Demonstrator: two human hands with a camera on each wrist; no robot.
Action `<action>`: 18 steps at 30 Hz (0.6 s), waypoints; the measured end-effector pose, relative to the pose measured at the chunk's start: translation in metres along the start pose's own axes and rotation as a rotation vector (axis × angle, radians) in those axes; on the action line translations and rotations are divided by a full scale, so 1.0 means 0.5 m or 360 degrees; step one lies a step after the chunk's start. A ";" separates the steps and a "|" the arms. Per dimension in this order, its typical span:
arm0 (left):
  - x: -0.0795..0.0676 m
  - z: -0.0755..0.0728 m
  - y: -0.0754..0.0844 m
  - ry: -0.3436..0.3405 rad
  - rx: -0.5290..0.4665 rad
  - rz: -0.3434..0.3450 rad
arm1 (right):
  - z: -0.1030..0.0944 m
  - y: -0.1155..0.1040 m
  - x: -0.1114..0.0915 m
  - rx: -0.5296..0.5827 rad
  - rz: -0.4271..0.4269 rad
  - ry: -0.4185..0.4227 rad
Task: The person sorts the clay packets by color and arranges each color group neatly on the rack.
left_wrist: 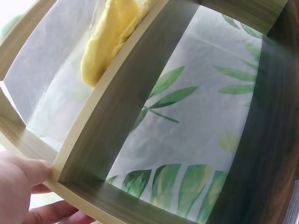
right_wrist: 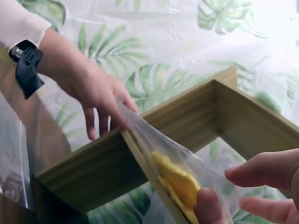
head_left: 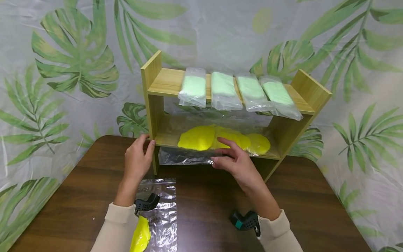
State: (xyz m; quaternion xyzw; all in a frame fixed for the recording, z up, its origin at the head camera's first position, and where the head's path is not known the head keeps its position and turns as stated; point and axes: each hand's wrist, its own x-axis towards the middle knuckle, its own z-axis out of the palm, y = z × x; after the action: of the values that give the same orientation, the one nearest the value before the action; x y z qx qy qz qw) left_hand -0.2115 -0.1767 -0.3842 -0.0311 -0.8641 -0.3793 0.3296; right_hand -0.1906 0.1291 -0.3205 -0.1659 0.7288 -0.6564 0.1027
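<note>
My left hand [head_left: 138,159] grips the left side panel of a small wooden shelf [head_left: 152,115], thumb at the front edge and fingers along the outside. My right hand [head_left: 236,161] is at the front of the middle board, thumb and index finger spread apart, beside clear bags holding flat yellow pieces [head_left: 196,138]. In the right wrist view the plastic of one bag [right_wrist: 140,123] runs close to the right fingers; a firm pinch on it does not show. Clear plastic [head_left: 185,157] hangs below the board's front edge.
Several bags with pale green contents [head_left: 224,84] lie across the top board, their ends overhanging its front. Another clear bag [head_left: 163,206] with a yellow piece [head_left: 140,234] lies on the brown table [head_left: 201,217], partly under the left forearm. A leaf-patterned cloth [head_left: 220,28] hangs behind.
</note>
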 end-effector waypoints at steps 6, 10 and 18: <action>0.001 0.001 -0.001 0.0021 -0.0006 0.0009 | 0.004 0.023 -0.009 -0.0135 -0.0029 -0.0013; 0.000 0.002 -0.001 0.0024 -0.0006 0.0017 | 0.004 0.040 -0.010 -0.0185 -0.0055 -0.0013; 0.000 0.002 -0.001 0.0026 -0.0023 0.0021 | 0.002 0.061 -0.014 -0.0219 -0.0069 0.0056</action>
State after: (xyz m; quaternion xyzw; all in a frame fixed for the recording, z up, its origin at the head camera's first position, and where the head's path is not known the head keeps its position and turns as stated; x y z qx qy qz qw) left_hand -0.2121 -0.1765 -0.3850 -0.0361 -0.8584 -0.3835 0.3388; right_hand -0.1870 0.1336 -0.3513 -0.1769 0.7700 -0.6097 0.0640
